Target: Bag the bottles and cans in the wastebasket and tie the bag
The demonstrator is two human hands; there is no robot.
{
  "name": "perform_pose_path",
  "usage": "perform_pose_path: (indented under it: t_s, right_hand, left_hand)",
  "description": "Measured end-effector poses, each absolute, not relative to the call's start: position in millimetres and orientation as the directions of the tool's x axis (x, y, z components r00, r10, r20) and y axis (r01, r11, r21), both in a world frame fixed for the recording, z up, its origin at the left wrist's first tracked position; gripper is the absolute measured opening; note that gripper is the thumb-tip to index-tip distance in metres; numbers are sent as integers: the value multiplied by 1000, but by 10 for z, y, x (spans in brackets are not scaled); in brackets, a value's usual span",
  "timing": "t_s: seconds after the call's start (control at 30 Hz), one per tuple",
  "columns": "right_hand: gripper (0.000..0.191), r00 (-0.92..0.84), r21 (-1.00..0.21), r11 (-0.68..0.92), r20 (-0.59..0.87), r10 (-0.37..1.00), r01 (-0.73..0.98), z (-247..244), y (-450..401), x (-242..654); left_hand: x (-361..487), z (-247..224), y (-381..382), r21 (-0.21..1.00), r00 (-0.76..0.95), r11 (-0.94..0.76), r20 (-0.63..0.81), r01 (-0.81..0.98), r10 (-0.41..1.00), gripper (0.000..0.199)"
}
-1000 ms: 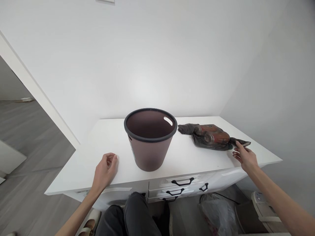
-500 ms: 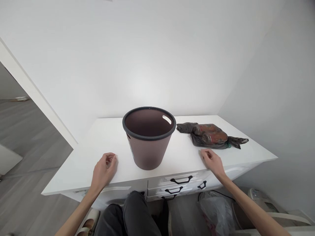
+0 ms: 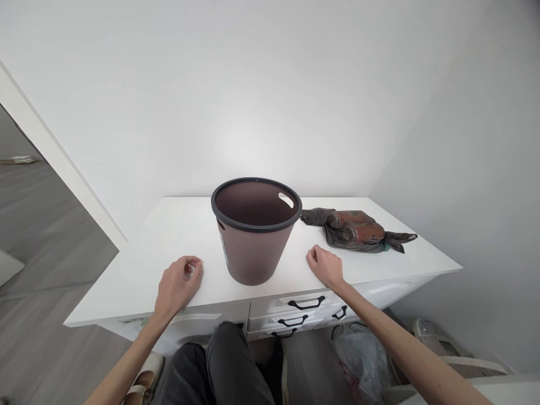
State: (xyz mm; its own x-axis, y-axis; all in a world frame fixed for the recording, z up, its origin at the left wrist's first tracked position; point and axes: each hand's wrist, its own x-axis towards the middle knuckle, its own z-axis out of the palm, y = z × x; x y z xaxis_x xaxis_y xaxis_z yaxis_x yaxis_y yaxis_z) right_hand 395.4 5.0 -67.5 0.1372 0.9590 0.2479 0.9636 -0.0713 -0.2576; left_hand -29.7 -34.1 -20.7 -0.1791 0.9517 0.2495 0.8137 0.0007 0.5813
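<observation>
Upright on the white cabinet top stands a brown trash can [image 3: 258,256] with a dark rim; an oval handle hole shows at its right. My left hand [image 3: 180,284] rests on the surface to the left of the can, apart from it. Its fingers are curled, thumb near the fingertips, and I see nothing in them. To the can's right, my right hand [image 3: 325,266] is closed in a loose fist, touching neither the can nor the bag. Just behind that hand lies a knotted dark plastic bag [image 3: 354,232], see-through enough to show reddish cylindrical items.
The white cabinet top [image 3: 139,264] backs onto a white wall. Drawers with black handles [image 3: 307,303] are below its front edge. On the floor are a clear plastic bag [image 3: 367,360] at the right and pale shoes [image 3: 147,372] at the left.
My right hand has moved left, away from the front of the dark bag and closer to the trash can, its fingers curling in more. My left hand stays nearly where it was.
</observation>
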Motion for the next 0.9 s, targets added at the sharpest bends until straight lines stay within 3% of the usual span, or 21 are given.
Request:
perform_pose_path:
  t_s: [0.37, 0.7, 0.9]
  right_hand:
    - [23, 173, -119, -151, 208, 963, 981, -600, 55, 3873]
    - [23, 180, -120, -156, 228, 957, 980, -582, 44, 3861]
    - [24, 178, -111, -156, 220, 959, 981, -577, 39, 3869]
  left_hand:
    - [-239, -150, -396, 527, -55, -104, 277, 844, 959, 41]
    - [-29, -1, -495, 441, 297, -366, 220, 820, 929, 57]
    - [161, -154, -444, 318, 260, -358, 311, 878, 914, 69]
